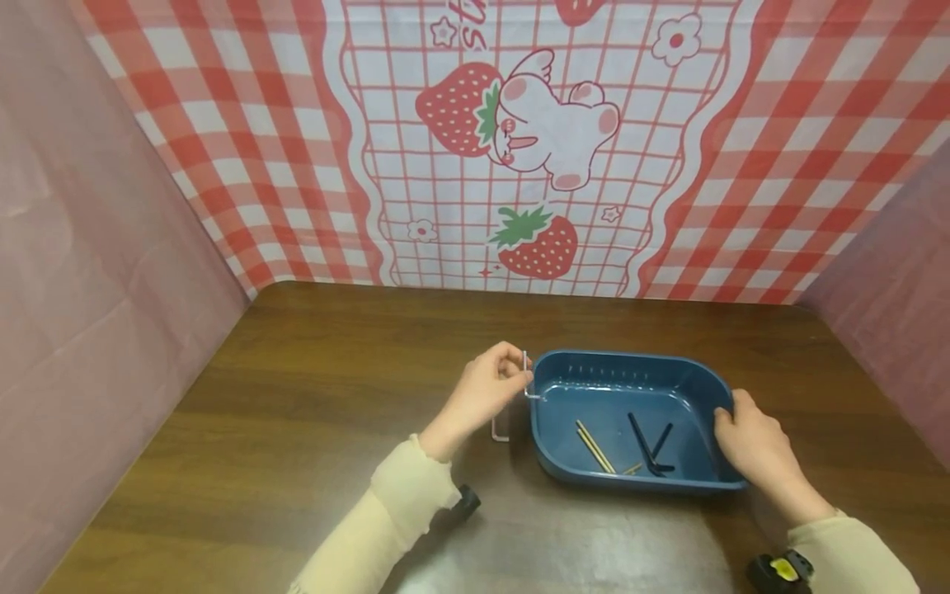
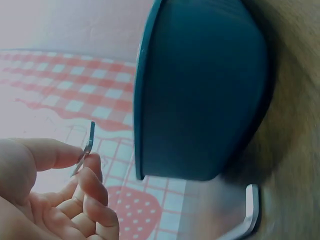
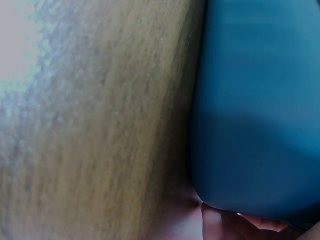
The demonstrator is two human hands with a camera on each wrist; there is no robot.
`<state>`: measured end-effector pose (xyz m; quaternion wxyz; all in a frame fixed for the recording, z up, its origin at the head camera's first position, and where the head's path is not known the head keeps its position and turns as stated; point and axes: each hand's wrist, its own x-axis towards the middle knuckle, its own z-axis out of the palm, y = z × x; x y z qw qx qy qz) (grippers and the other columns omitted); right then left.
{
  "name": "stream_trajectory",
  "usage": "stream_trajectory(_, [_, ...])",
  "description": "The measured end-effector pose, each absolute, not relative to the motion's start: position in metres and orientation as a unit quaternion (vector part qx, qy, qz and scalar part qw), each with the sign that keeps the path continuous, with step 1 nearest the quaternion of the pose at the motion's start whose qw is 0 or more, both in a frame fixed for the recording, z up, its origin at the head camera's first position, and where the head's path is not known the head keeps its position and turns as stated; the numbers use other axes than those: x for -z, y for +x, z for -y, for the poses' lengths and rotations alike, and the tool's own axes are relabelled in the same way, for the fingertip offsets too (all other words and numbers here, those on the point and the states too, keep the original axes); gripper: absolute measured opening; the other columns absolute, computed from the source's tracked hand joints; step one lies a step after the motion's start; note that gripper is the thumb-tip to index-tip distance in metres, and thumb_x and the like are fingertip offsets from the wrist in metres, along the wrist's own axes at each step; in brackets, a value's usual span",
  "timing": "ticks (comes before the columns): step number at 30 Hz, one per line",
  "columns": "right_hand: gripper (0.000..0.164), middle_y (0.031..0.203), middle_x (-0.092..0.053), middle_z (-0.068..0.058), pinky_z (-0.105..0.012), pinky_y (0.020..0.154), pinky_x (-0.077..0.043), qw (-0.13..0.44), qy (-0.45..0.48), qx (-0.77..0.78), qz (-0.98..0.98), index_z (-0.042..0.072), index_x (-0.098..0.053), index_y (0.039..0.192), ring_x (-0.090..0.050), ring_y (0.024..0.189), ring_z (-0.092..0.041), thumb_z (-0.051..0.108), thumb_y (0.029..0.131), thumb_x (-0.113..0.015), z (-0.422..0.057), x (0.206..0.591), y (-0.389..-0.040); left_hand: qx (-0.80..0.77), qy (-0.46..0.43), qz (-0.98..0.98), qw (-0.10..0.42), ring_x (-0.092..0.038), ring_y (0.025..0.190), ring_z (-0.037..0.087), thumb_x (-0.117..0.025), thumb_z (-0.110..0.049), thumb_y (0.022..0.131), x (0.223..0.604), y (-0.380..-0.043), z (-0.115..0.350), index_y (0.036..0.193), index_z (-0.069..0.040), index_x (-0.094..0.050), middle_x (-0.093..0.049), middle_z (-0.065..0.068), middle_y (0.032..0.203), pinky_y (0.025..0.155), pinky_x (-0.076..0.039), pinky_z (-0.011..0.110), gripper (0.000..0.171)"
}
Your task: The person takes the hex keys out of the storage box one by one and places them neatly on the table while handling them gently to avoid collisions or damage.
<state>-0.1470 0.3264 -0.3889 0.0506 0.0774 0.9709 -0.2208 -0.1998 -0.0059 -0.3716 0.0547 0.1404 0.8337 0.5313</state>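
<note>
My left hand (image 1: 486, 384) pinches a pale L-shaped hex key (image 1: 525, 378) between thumb and fingertips, at the left rim of a blue plastic basin (image 1: 631, 356). In the left wrist view that hex key (image 2: 91, 137) stands apart from the basin's outer wall (image 2: 200, 90). A second pale hex key (image 1: 500, 438) lies on the table just left of the basin. My right hand (image 1: 760, 441) grips the basin's right end, thumb over the rim; its fingers (image 3: 215, 222) show against the outside. Inside the basin lie black hex keys (image 1: 640, 437) and gold-coloured ones (image 1: 594, 448).
The basin stands on a brown wooden table (image 1: 297, 396). A red-and-white checked cloth with strawberries (image 1: 538, 247) hangs behind the far edge, and pink cloth (image 1: 111, 206) hangs at both sides. Black devices (image 1: 466, 502) are strapped at the wrists.
</note>
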Motion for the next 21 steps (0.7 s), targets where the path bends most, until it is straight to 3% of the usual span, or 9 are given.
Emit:
stream_trajectory(6, [0.047, 0.115, -0.041, -0.043, -0.054, 0.064, -0.044, 0.046, 0.077, 0.223, -0.971, -0.016, -0.027, 0.124, -0.050, 0.093, -0.054, 0.021, 0.096, -0.030, -0.325, 0.389, -0.147, -0.533, 0.136, -0.831, 0.079, -0.057, 0.062, 0.018, -0.059, -0.016, 0.084, 0.372, -0.203, 0.022, 0.096, -0.007, -0.057, -0.064, 0.009, 0.079, 0.055, -0.043, 0.023, 0.015])
stream_trajectory(14, [0.049, 0.116, -0.040, -0.043, -0.056, 0.066, -0.043, 0.050, 0.081, 0.223, -0.970, -0.015, -0.026, 0.126, -0.049, 0.094, -0.056, 0.023, 0.096, -0.030, -0.325, 0.388, -0.147, -0.461, 0.153, -0.869, 0.092, -0.055, 0.068, 0.011, -0.062, -0.016, 0.082, 0.379, -0.204, 0.040, 0.091, -0.008, -0.057, -0.063, 0.002, 0.078, 0.061, -0.043, 0.024, 0.014])
stream_trajectory(21, [0.049, 0.117, -0.039, -0.044, -0.056, 0.066, -0.044, 0.062, 0.089, 0.227, -0.968, -0.016, -0.024, 0.126, -0.050, 0.095, -0.054, 0.022, 0.096, -0.030, -0.324, 0.388, -0.148, -0.407, 0.142, -0.894, 0.119, -0.056, 0.064, 0.014, -0.065, -0.016, 0.079, 0.392, -0.204, 0.046, 0.097, -0.005, -0.056, -0.062, 0.003, 0.076, 0.056, -0.045, 0.026, 0.023])
